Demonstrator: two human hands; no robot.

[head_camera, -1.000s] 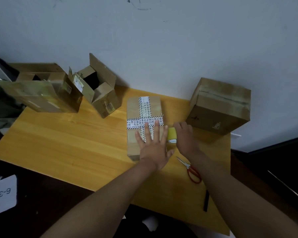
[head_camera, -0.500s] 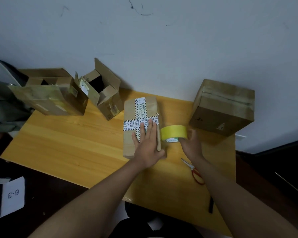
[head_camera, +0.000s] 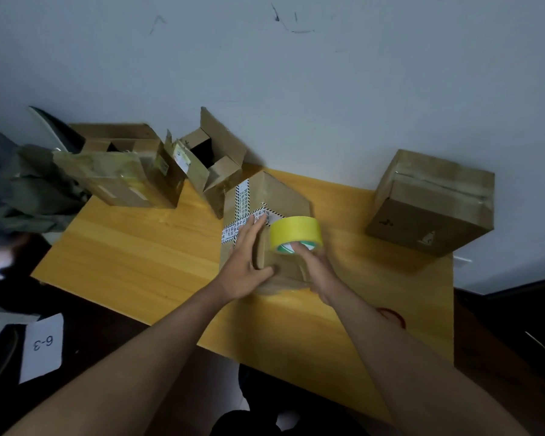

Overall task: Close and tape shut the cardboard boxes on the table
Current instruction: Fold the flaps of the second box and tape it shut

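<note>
Fingers of the left hand (head_camera: 244, 267) lie straight along the top of the taped box (head_camera: 265, 215), with the thumb spread across its near face, so the hand presses flat and grips nothing. The right hand (head_camera: 320, 272) holds the yellow tape roll (head_camera: 296, 232), fingers pushed into the roll's core, and the roll sits against the box's right side. This box stands tilted near the middle of the wooden table (head_camera: 139, 256), one corner raised toward the wall, and it bears crossed strips of printed black-and-white tape.

Bare tabletop spreads wide to the left of the left hand, out to the table's left corner. To the right lies a narrower strip of wood between the roll and the closed box (head_camera: 431, 202), which sits at the table's far right corner, close to the right edge. The red handle of a pair of scissors (head_camera: 394, 316) shows just beside the right forearm, near the right edge.

Touching the tilted box at the back stands an open box (head_camera: 214, 158), its flaps up, against the wall. Left of it, at the far left corner, a larger open box (head_camera: 123, 171) leans. The pale wall (head_camera: 328, 89) rises straight behind the table. Past the near edge the floor is dark, and a paper label (head_camera: 41, 344) marked 6-3 lies at lower left.
</note>
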